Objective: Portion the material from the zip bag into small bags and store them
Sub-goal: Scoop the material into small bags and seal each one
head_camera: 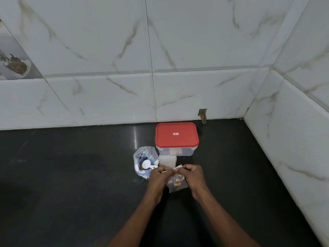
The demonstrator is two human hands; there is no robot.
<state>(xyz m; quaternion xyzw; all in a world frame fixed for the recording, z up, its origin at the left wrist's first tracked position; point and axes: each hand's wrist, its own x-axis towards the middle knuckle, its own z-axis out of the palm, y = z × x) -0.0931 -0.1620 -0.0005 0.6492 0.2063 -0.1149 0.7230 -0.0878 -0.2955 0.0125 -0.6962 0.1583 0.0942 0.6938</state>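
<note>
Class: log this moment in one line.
left hand pinches small bag top | right hand same | red-lidded container closed | scoop in zip bag

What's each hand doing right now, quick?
Left hand: closed, pinching the top edge of the small bag.
Right hand: closed, pinching the same bag's top edge.

Both bare forearms enter at the lower edge, the left from 7 o'clock and the right from 5 o'clock, angling toward each other at 12. The left hand (159,176) and right hand (195,175) sit side by side, knuckles up and fingers curled. Each pinches the top edge of a small bag (177,184) between them.
</note>
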